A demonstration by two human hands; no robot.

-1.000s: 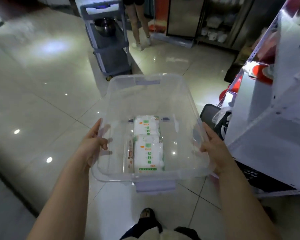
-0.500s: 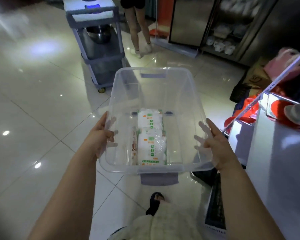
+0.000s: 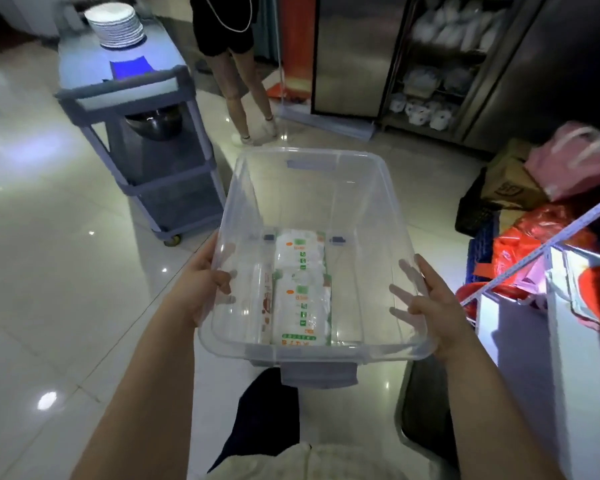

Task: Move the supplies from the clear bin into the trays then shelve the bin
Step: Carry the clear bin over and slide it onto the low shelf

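I carry a clear plastic bin with grey latches in front of me, above the tiled floor. My left hand grips its left rim, fingers curled over into the bin. On the opposite side my right hand holds the right wall, fingers spread against the plastic. On the bin's bottom lie white packets with green and orange print, two end to end and a third on edge at their left.
A grey service cart with a stack of plates and a metal bowl stands ahead left. A person's legs are behind it. White shelving, red bags and cardboard boxes crowd the right. A steel cabinet stands at the back.
The view has swung up and toward the cart and back cabinet while I walk with the bin. Both hands keep the same hold on it.
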